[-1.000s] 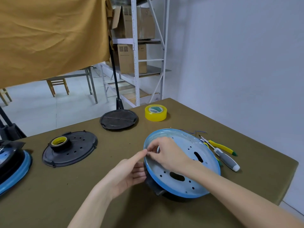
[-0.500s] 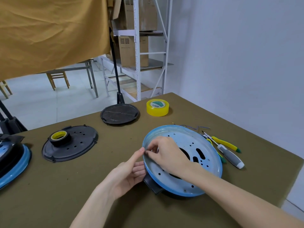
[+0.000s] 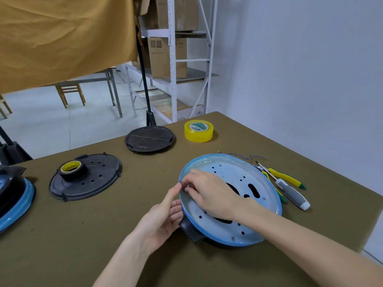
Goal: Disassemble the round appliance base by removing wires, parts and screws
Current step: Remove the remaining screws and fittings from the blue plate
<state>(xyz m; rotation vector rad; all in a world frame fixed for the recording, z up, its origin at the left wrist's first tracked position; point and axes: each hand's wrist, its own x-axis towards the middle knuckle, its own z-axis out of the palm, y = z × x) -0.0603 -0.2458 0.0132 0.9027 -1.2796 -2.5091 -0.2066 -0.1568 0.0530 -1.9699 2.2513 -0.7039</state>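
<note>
Head view showed the round appliance base (image 3: 244, 183), a pale blue metal disc with a brighter blue rim, drilled holes and dark slots, lying tilted at centre right of the frame on the olive-green cloth table (image 3: 103, 235), a black plastic part (image 3: 190, 229) jutting from under its near edge; the right hand (image 3: 209, 193) lay across the disc with fingers curled at the left rim, seeming to pinch something small there, though what it was could not be told; the left hand (image 3: 163, 218) cupped the rim from outside, thumb raised against the edge and meeting the right fingertips; thin blue wires (image 3: 246, 156) trailed just behind the base; right of it lay a grey-handled screwdriver (image 3: 290, 191) and yellow-handled pliers (image 3: 288, 179); a yellow tape roll (image 3: 198, 130) sat in the upper middle, beside a dark round plate (image 3: 149, 138); to the left a black perforated plastic cover (image 3: 87, 177) carried a black tape roll with yellow core (image 3: 72, 168); at the left edge, part of another blue-rimmed unit (image 3: 14, 201) showed.
</note>
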